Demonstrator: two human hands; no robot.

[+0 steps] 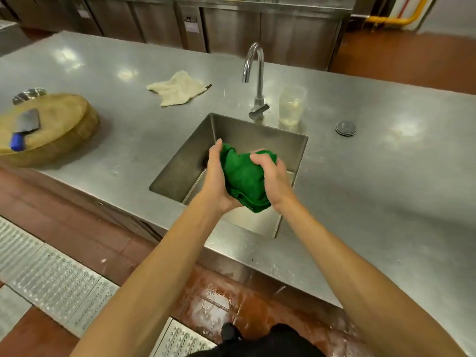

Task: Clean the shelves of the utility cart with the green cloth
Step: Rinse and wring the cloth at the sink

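cloth: you've got the green cloth bunched up over the sink.
left hand: cups its left side, fingers mostly straight.
right hand: curled tight round its right side.
counter: white rag and chopping block sit well left.
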